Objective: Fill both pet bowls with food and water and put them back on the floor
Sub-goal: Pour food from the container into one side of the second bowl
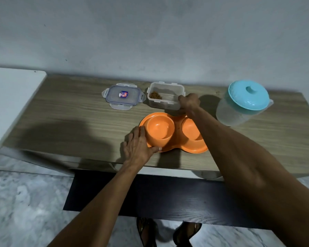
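Observation:
An orange double pet bowl point(169, 148) sits on the wooden table point(70, 118) near its front edge; both of its cups look empty. My left hand point(138, 145) grips its left rim. Behind it stands a clear food container point(163, 96), lid off, with a little brown kibble point(156, 95) in one corner. My right hand point(188, 103) holds the container's right front corner. A frosted water jug point(239, 111) with a turquoise lid point(248, 95) stands at the right, untouched.
The container's clear lid point(123, 97) lies flat to the left of the container. A white surface point(9, 100) adjoins the table's left end. A grey wall runs close behind. A dark panel point(150, 198) lies under the table; my sandalled feet stand on marbled floor.

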`<control>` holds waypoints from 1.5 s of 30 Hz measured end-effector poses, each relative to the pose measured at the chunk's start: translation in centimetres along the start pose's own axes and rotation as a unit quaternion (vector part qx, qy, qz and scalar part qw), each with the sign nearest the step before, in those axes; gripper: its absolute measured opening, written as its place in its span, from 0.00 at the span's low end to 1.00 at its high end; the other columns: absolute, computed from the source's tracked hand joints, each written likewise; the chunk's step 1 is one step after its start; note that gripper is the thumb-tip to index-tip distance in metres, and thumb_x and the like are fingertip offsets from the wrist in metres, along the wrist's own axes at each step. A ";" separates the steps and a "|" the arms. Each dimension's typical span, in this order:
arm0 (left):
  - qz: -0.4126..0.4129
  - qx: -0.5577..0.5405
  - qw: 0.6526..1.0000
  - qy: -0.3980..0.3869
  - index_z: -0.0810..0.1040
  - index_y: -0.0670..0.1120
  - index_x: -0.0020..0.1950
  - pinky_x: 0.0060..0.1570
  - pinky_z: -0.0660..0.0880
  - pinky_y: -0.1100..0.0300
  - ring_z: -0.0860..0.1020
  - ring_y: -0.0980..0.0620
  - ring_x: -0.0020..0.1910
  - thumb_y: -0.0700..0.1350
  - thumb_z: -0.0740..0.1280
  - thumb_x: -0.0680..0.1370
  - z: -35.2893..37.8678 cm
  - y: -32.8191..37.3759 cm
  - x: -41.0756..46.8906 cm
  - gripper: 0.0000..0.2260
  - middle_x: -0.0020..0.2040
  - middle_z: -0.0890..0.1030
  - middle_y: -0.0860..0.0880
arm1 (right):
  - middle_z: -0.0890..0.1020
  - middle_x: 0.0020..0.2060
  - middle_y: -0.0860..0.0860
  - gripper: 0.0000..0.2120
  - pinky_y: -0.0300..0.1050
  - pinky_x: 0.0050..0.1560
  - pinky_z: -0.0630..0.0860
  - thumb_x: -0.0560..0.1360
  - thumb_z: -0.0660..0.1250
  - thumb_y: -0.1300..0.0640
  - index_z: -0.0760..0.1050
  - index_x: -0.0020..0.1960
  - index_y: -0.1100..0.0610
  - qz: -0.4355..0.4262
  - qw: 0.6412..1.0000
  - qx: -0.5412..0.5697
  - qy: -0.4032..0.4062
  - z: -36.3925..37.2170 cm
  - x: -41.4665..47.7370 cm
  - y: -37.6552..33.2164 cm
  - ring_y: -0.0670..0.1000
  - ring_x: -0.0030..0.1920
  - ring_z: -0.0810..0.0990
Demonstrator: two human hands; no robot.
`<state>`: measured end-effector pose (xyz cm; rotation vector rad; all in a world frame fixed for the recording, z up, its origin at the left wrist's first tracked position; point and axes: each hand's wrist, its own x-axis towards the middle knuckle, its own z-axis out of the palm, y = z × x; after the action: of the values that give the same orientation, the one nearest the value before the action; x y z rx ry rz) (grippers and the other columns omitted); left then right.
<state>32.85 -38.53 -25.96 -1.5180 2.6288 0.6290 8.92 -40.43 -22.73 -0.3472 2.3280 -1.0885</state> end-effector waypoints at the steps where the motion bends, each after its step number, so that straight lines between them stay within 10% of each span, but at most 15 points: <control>1: 0.001 -0.001 1.000 -0.004 0.52 0.49 0.79 0.67 0.66 0.42 0.61 0.42 0.75 0.67 0.72 0.67 -0.1 0.2 0.0 0.50 0.79 0.57 0.47 | 0.80 0.55 0.59 0.18 0.56 0.53 0.82 0.78 0.66 0.53 0.75 0.61 0.64 -0.006 1.000 0.018 -0.012 -0.2 -0.2 -0.1 0.61 0.54 0.81; 14: 0.007 -0.035 0.999 -0.029 0.48 0.48 0.80 0.69 0.63 0.40 0.61 0.41 0.75 0.61 0.75 0.67 -1.2 0.8 -0.1 0.52 0.79 0.59 0.46 | 0.76 0.35 0.51 0.11 0.62 0.51 0.81 0.74 0.70 0.54 0.69 0.38 0.52 -0.193 0.978 0.061 -0.039 -6.5 -7.0 1.3 0.55 0.41 0.79; 18: 0.008 -0.038 0.999 -0.030 0.49 0.48 0.80 0.70 0.64 0.41 0.62 0.41 0.75 0.61 0.76 0.66 -1.3 0.7 0.1 0.52 0.78 0.60 0.45 | 0.74 0.34 0.46 0.11 0.48 0.38 0.73 0.74 0.71 0.53 0.69 0.39 0.53 -0.275 0.961 -0.009 -0.021 -7.3 -9.3 2.7 0.47 0.36 0.73; 32: 0.012 -0.031 0.999 -0.011 0.51 0.49 0.79 0.70 0.64 0.42 0.64 0.42 0.73 0.61 0.76 0.65 -0.9 0.6 0.4 0.51 0.76 0.64 0.46 | 0.74 0.62 0.60 0.13 0.41 0.52 0.71 0.73 0.73 0.59 0.67 0.44 0.54 -0.504 0.848 -0.162 0.005 -5.9 -13.0 5.4 0.57 0.56 0.76; 45: 0.003 -0.029 0.999 -0.015 0.54 0.49 0.78 0.71 0.63 0.41 0.64 0.41 0.73 0.59 0.76 0.66 -0.9 0.8 0.6 0.48 0.75 0.64 0.44 | 0.74 0.65 0.64 0.16 0.46 0.53 0.73 0.71 0.74 0.61 0.66 0.45 0.57 -0.566 0.788 -0.242 -0.005 -5.4 -14.1 5.8 0.65 0.62 0.75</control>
<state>32.01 -38.99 -25.06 -1.5037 2.6172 0.7291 17.33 -27.10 -19.22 -2.1270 2.2743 -0.8445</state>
